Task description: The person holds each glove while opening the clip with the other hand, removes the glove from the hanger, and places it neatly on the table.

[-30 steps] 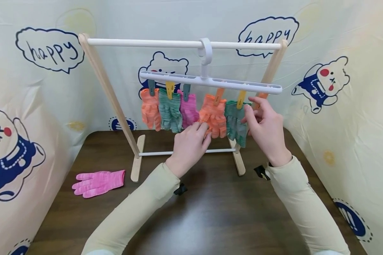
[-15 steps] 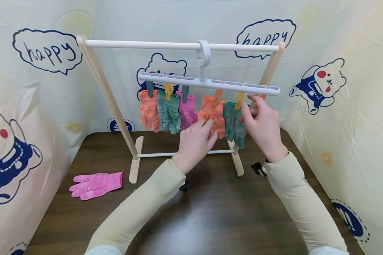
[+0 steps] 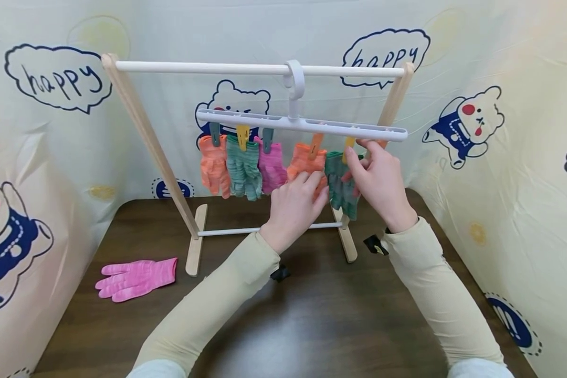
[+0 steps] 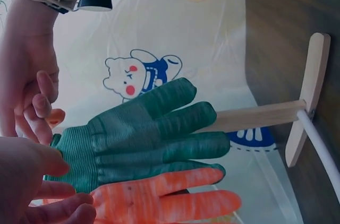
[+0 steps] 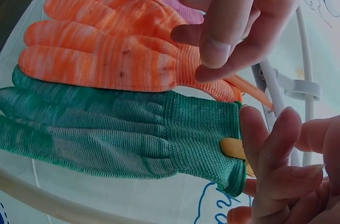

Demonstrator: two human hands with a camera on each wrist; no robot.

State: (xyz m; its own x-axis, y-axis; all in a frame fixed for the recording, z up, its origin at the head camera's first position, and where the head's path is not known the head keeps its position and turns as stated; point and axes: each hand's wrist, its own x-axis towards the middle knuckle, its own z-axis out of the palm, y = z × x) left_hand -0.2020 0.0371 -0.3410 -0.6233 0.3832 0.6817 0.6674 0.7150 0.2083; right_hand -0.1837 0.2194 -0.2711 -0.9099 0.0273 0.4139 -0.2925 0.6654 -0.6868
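Observation:
A green glove (image 3: 342, 176) hangs by a yellow clothespin (image 5: 232, 147) from the white hanger (image 3: 293, 123). My right hand (image 3: 380, 181) is beside it, fingers loosely bent; thumb and fingertips are right at the clothespin and cuff and hide part of the clothespin. My left hand (image 3: 295, 210) lies over the lower part of the orange glove (image 5: 117, 43) in the head view, fingers relaxed. In the right wrist view its fingertips overlap the orange cuff. That glove hangs by an orange clothespin (image 3: 315, 145). Another orange clothespin (image 4: 56, 117) shows behind my right fingers.
An orange glove (image 3: 214, 167), a green glove (image 3: 243, 170) and a pink glove (image 3: 272, 168) hang on the hanger's left half. The hanger hooks over a rack's white bar (image 3: 198, 67). On the dark table (image 3: 312, 325) lies a pink glove (image 3: 137, 279).
My left hand has moved right, further over the orange glove. My right hand has shifted slightly left, its thumb closer to the yellow clothespin. The head view has turned slightly right.

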